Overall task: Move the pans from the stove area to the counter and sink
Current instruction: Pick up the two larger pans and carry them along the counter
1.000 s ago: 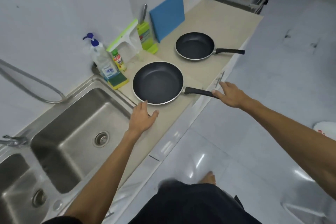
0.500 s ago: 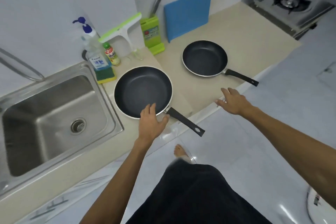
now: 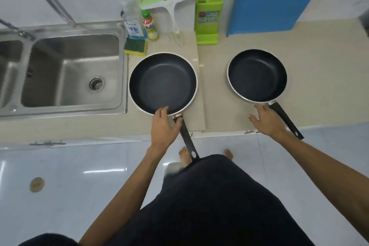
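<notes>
While left hand (image 3: 164, 126) fingers rest spread on large pan (image 3: 162, 83), right hand (image 3: 266, 119) fingers splayed, labels illegible.

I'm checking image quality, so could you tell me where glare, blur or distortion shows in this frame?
Head view: glare streaks on the glossy floor; wide-angle bending curves the counter edge and sink rim; both pans are sharp, and so are the hands; slight softness toward the corners.

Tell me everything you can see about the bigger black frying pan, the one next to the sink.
The larger black frying pan is round, with a dark nonstick-looking inside, a pale metal rim and a long black handle with a hanging hole. It sits empty and upright on the beige counter, just right of the steel sink, its handle jutting past the counter's edge. The left hand rests on its near rim and handle base.
</notes>
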Tool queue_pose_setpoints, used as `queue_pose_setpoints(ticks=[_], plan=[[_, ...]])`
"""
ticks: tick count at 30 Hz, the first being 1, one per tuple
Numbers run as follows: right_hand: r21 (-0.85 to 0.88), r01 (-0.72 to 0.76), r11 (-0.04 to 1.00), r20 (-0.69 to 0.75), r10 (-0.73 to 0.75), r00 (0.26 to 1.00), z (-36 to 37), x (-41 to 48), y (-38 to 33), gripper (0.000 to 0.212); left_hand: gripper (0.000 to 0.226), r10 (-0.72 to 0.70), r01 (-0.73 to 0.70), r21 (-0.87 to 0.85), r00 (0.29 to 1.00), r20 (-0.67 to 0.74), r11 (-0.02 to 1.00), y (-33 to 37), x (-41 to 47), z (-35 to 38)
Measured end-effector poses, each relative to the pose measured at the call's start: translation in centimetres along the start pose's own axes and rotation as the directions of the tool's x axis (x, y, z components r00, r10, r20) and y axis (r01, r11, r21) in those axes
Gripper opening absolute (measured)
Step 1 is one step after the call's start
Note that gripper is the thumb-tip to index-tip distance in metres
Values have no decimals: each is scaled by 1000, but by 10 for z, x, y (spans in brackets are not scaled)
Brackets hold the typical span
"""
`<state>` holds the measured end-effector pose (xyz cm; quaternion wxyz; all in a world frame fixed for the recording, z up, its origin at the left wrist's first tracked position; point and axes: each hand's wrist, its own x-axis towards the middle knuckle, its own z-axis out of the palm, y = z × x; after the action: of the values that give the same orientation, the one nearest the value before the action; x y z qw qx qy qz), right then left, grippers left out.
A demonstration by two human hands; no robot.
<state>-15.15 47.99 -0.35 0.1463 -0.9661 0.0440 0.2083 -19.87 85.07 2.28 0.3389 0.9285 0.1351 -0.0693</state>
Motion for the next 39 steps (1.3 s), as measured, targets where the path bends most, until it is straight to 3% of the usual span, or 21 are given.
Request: queue_pose_setpoints(ticks=[3,6,9,12,16,21,25,33,39], plan=[[38,82,996,-26,-81,996,-4,17,16,51,69,-97,96,-32,994,-40,995,2,-21,23],[57,137,989,-24,-135,990,-7,26,34,44,81,-310,307,-145,951,3,941,13,-41,47],[97,194,976,-73,-188,980,-12,29,58,38,91,-495,481,-340,867,51,808,31,-47,68],[125,196,973,-87,-186,979,-20,32,85,28,72,-605,582,-507,784,139,636,41,-48,83],[136,138,981,-110,-123,986,-30,31,122,20,35,-595,592,-641,763,252,488,46,-49,97],[88,48,995,-43,-44,998,-28,32,158,49,20,-587,574,-662,773,242,482,41,-46,107],[143,-49,989,80,38,996,-19,36,173,67,21,-611,568,-680,761,219,463,44,-47,114],[344,-280,896,360,150,921,-10,53,181,76,23,-648,556,-698,742,173,450,65,-47,131],[531,-547,647,600,169,782,-9,64,184,52,40,-681,559,-720,714,164,412,72,-46,138]])
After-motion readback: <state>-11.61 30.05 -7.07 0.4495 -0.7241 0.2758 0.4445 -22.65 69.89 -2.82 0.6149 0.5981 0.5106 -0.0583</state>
